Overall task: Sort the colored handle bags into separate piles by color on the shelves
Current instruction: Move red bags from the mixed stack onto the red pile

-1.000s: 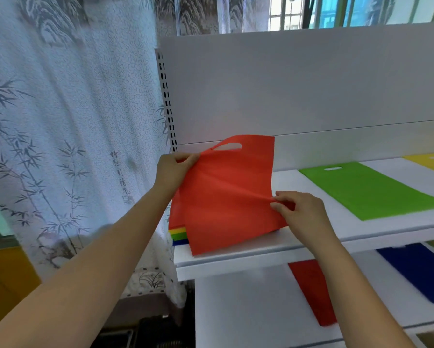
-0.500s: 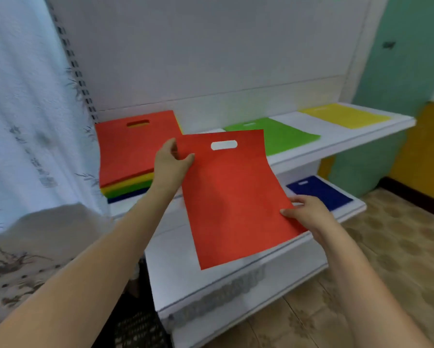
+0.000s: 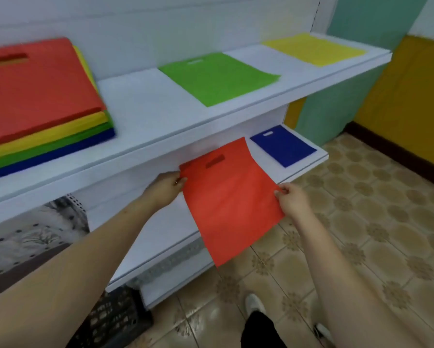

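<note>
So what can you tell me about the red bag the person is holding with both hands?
The red bag is a flat, thin sheet-like bag, seemingly non-woven fabric, with a slot handle cut near its far end. It is held tilted over the front of the lower shelf, its near corner hanging past the shelf edge. The left hand pinches its left edge and the right hand pinches its right edge.

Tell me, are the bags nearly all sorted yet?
Not nearly. Done: a green bag and a yellow bag lie apart on the upper shelf, and a blue bag on the lower shelf. In hand: the left hand and right hand hold a red bag. Left: the mixed stack.
</note>
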`<state>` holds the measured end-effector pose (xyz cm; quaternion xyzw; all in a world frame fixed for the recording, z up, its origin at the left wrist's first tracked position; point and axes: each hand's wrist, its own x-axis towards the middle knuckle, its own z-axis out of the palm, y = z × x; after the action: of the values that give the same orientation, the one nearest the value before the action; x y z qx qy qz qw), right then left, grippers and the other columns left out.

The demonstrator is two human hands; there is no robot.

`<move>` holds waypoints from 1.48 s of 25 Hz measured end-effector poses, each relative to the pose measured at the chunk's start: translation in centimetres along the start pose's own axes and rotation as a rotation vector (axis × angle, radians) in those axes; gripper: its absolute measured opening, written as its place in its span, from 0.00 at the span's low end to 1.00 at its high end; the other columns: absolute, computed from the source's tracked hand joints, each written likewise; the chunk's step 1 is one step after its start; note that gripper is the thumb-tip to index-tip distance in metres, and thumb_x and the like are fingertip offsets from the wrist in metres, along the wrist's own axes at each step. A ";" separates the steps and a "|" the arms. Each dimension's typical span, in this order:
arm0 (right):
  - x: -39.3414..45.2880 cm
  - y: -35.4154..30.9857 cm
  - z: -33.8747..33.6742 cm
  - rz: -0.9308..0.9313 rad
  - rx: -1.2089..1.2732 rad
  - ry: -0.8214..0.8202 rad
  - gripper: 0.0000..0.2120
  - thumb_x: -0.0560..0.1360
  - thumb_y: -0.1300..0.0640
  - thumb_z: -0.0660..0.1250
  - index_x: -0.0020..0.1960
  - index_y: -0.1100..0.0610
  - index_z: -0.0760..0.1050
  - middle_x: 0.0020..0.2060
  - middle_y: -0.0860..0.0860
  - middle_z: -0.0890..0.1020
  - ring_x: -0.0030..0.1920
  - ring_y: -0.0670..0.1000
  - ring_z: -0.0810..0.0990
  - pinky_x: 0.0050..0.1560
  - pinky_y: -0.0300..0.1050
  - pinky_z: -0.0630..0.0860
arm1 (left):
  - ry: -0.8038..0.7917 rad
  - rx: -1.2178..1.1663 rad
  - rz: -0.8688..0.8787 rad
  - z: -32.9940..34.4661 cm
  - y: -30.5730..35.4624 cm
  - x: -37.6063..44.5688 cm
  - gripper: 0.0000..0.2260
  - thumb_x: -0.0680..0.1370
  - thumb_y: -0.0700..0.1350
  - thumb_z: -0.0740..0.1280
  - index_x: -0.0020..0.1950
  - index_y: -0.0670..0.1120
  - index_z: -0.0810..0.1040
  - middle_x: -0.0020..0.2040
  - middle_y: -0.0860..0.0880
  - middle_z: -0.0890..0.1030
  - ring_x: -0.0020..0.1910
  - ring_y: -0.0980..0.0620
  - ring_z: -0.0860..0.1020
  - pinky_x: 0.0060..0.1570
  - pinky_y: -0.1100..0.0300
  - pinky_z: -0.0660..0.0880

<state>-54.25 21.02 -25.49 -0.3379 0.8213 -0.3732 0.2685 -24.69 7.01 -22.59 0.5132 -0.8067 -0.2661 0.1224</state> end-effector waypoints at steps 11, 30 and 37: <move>22.0 6.0 6.4 -0.065 -0.302 -0.174 0.13 0.77 0.47 0.65 0.52 0.58 0.76 0.42 0.53 0.79 0.41 0.52 0.76 0.41 0.43 0.69 | 0.304 -0.569 -0.670 11.3 -8.1 20.5 0.10 0.75 0.35 0.71 0.36 0.41 0.74 0.33 0.42 0.78 0.22 0.56 0.78 0.30 0.58 0.81; 31.8 13.6 19.5 -0.264 -0.274 -0.103 0.04 0.76 0.59 0.66 0.49 0.58 0.79 0.45 0.54 0.80 0.41 0.51 0.76 0.40 0.42 0.69 | 0.532 -0.653 -0.776 19.5 -18.3 31.4 0.10 0.71 0.35 0.75 0.50 0.37 0.81 0.39 0.42 0.81 0.35 0.49 0.82 0.43 0.56 0.82; 32.9 13.7 20.5 -0.260 -0.253 -0.112 0.10 0.77 0.57 0.65 0.56 0.60 0.79 0.49 0.56 0.81 0.48 0.53 0.79 0.46 0.40 0.70 | 0.494 -0.472 -0.796 20.5 -19.9 32.1 0.17 0.69 0.44 0.78 0.55 0.43 0.82 0.41 0.43 0.84 0.41 0.46 0.84 0.51 0.52 0.81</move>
<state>-65.55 -5.92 -54.39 -0.4923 0.7950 -0.2790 0.2185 -33.34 -22.02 -53.06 0.7859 -0.4146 -0.3375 0.3108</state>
